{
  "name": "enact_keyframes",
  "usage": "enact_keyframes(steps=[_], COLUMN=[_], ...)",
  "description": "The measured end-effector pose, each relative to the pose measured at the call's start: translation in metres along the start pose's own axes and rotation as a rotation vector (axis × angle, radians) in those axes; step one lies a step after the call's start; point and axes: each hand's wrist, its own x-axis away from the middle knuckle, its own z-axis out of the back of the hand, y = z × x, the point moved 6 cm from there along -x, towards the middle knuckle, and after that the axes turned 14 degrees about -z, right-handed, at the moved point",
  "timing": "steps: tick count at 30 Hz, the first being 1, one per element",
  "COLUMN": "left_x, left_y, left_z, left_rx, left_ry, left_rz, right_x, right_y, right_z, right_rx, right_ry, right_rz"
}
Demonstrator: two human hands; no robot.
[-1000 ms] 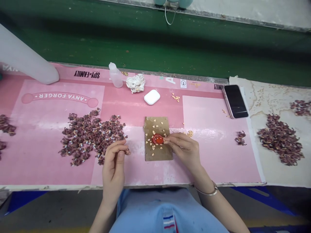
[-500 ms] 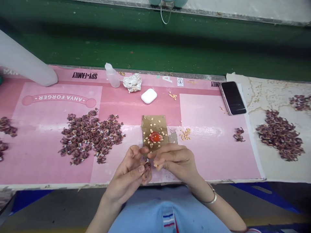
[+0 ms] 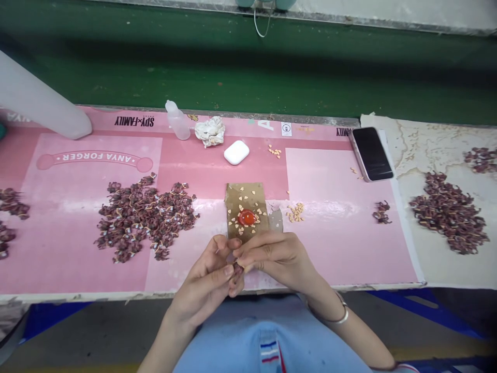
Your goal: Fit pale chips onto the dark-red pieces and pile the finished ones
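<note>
My left hand (image 3: pixel 209 282) and my right hand (image 3: pixel 274 256) meet at the table's near edge, fingertips pinched together. Between the left thumb and fingers sits a small dark maroon piece (image 3: pixel 236 269), like those in the pile (image 3: pixel 143 215) to the left. The right fingertips press against that piece; whether they hold anything small is hidden. Just beyond the hands lies a brown card (image 3: pixel 245 210) strewn with tiny tan heart-shaped bits, with a red cap (image 3: pixel 246 217) at its middle.
A pink printed mat (image 3: pixel 93 155) covers the table. At the back stand a small clear bottle (image 3: pixel 176 120), a crumpled tissue (image 3: pixel 210 130), a white earbud case (image 3: pixel 236 152) and a phone (image 3: pixel 370 154). More maroon heaps (image 3: pixel 448 220) lie at right, tan bits (image 3: pixel 295 212) near the card.
My right hand left the red cap and my left hand left the pile. Both came together at the near edge, and the fingertips have closed tighter on the maroon piece.
</note>
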Motion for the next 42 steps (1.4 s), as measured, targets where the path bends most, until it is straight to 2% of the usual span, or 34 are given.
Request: enact_keyframes(steps=[3,9,14,22,26,30,32,33,36,38,40,42], left_x=[-0.001,-0.002,-0.004,-0.004,-0.006,-0.005,-0.003,-0.001,0.010,0.017,0.020,0.020], left_y=[-0.002,0.000,0.001,-0.003,-0.005,-0.004,0.000,0.006,0.027,0.032,0.033,0.033], left_z=[0.000,-0.009,-0.014,-0.016,-0.017,-0.018,-0.018,-0.018,-0.025,-0.032,-0.038,-0.041], left_rx=[0.012,0.046,0.065,0.108,0.120,0.037,-0.121,-0.247,-0.701,-0.962,-1.154,-1.309], left_ry=[0.016,-0.020,-0.059,0.002,0.038,0.005,-0.052,-0.077,-0.157,-0.228,-0.298,-0.329], left_rz=[0.020,-0.007,-0.021,0.031,0.016,-0.030,-0.144,-0.256,-0.723,-0.938,-1.045,-1.104], right_x=[0.001,0.000,0.001,0.015,0.016,0.018,0.018,0.018,0.018,0.017,0.017,0.016], right_y=[0.001,0.005,0.004,-0.026,-0.029,-0.027,-0.022,-0.018,0.001,0.012,0.019,0.023], right_z=[0.002,0.003,0.002,0.002,0.001,0.000,0.002,0.003,0.007,0.004,-0.001,-0.004], right_rx=[-0.041,-0.143,-0.209,0.198,0.292,0.284,0.209,0.149,-0.130,-0.319,-0.407,-0.402], right_ry=[-0.028,0.066,0.090,0.306,0.393,0.393,0.346,0.323,0.239,0.136,0.021,-0.047], right_rz=[0.004,0.018,0.004,0.280,0.291,0.269,0.210,0.154,-0.086,-0.228,-0.333,-0.401])
